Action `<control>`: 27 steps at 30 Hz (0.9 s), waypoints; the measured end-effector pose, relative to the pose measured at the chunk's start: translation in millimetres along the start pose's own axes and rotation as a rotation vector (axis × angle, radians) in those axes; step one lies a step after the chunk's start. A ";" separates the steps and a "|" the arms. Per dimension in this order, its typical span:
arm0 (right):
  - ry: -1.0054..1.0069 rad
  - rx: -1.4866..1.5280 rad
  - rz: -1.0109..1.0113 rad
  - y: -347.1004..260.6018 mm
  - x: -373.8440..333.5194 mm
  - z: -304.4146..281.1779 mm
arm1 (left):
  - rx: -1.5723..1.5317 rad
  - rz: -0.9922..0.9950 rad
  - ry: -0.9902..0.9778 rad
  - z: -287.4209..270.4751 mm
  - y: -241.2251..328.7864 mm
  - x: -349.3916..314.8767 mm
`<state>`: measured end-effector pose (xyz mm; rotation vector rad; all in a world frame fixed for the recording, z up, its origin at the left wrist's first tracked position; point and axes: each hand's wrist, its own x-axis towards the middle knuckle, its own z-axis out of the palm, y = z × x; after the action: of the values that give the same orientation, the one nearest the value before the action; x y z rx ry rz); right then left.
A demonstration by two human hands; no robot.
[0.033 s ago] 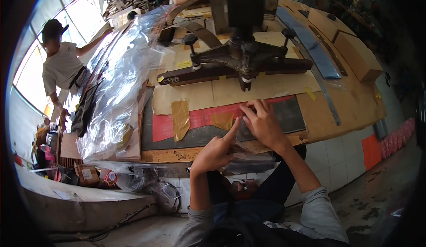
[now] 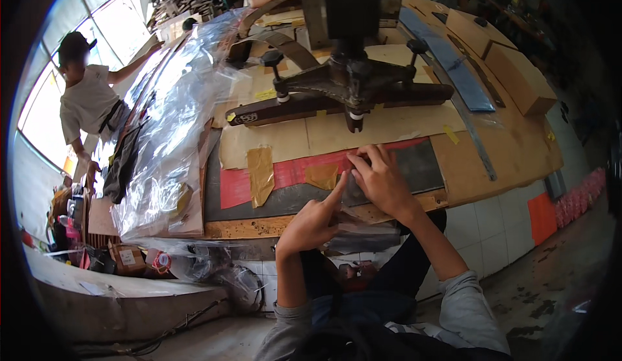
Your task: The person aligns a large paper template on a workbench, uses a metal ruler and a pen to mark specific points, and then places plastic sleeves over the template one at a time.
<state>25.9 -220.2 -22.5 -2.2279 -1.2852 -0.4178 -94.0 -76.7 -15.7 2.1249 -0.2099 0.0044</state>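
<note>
My left hand is over the table's near edge, index finger stretched forward and the other fingers loosely curled. Its fingertip comes close to the fingers of my right hand. That hand is closed in a pinch over the red strip; anything between its fingertips is too small to make out. The strip lies on a dark grey sheet, partly under a cream board. Two pieces of brown tape lie across the red strip. Above stands a dark metal press head with a long crossbar.
Crumpled clear plastic film covers the table's left side, where a person stands. At right are a metal ruler, a blue strip and cardboard boxes. A wooden edge runs along the front.
The whole view has shifted very slightly. My hands keep the same pose over the strip.
</note>
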 end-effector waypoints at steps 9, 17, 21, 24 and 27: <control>0.052 -0.096 -0.106 3.9 -9.9 4.4 | 0.031 -0.017 0.023 4.0 -1.6 -1.1; 0.127 -0.201 0.052 -3.8 -8.6 1.2 | 0.011 0.002 0.036 2.3 -2.3 -0.4; 0.132 -0.162 0.040 -1.4 -9.2 2.9 | -0.004 0.012 0.024 -0.9 5.5 0.5; 0.159 -0.131 0.029 0.2 -9.3 5.5 | 0.047 0.002 0.044 -1.1 6.9 -2.8; 0.173 -0.089 0.030 0.4 -8.3 4.9 | 0.046 0.035 0.059 0.8 4.6 -4.4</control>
<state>22.1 -223.3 -30.8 -2.2253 -1.1624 -0.6526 -99.1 -79.1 -12.7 2.1636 -0.2142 0.0934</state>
